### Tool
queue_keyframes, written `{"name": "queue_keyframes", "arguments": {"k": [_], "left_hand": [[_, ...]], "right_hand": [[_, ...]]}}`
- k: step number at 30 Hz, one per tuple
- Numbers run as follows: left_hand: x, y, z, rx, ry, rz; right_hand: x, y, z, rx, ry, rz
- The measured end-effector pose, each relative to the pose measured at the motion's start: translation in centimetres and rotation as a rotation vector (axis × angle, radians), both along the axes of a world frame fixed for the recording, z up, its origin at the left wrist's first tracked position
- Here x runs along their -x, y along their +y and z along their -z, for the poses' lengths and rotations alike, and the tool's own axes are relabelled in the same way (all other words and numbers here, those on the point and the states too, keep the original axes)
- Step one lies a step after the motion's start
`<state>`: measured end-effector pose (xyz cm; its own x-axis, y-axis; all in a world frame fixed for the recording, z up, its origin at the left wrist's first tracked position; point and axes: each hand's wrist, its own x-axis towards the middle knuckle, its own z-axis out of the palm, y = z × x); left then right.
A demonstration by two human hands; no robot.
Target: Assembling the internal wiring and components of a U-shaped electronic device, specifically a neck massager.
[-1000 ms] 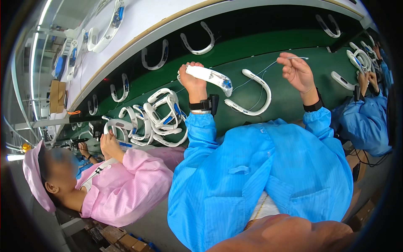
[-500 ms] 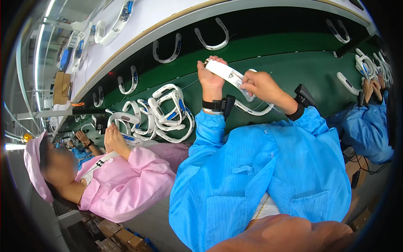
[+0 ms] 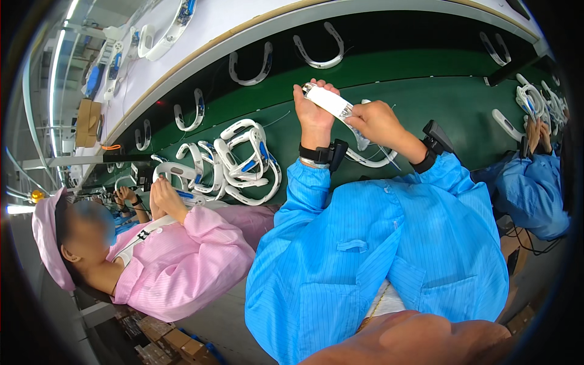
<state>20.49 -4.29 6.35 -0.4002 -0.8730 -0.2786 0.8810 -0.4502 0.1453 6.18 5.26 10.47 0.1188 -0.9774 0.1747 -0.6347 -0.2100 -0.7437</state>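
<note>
My left hand (image 3: 315, 118) is turned palm up, its thumb and fingers around the far end of a white curved neckband housing (image 3: 330, 101). Metallic-looking parts show at that end and near the middle. My right hand (image 3: 380, 123) is closed on the nearer part, its fingertips pressed together against it and partly hiding it. Below my right hand, a pale piece (image 3: 363, 143) hangs down; I cannot make out whether it belongs to the housing. Another white curved band (image 3: 372, 163) lies on the green surface between my wrists, with thin wires beside it.
A tangled pile of white and blue neckbands (image 3: 246, 161) lies to my left, beside a co-worker in pink (image 3: 182, 261). Several white U-shaped bands (image 3: 319, 52) stand on the dark conveyor belt beyond. At far right, a blue-sleeved co-worker (image 3: 529, 188) handles more bands.
The U-shaped bands on the belt have shifted right. Both my hands keep hold of the housing, which has turned slightly; my right fingers now sit closer against its middle.
</note>
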Motion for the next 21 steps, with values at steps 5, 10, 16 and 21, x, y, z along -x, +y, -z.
{"name": "queue_keyframes", "arguments": {"k": [5, 10, 16, 21], "left_hand": [[0.3, 0.4, -0.2, -0.009, -0.002, 0.016], [0.8, 0.8, 0.1, 0.002, -0.003, 0.033], [1.1, 1.3, 0.3, 0.063, -0.059, -0.098], [1.6, 3.0, -0.5, 0.046, -0.155, -0.125]], "right_hand": [[0.7, -0.1, -0.8, -0.193, -0.081, -0.060], [0.6, -0.2, -0.8, -0.267, -0.191, -0.039], [0.1, 1.7, 0.1, -0.409, -0.473, 0.049], [1.1, 4.3, 0.8, -0.469, -0.591, 0.103]]}}
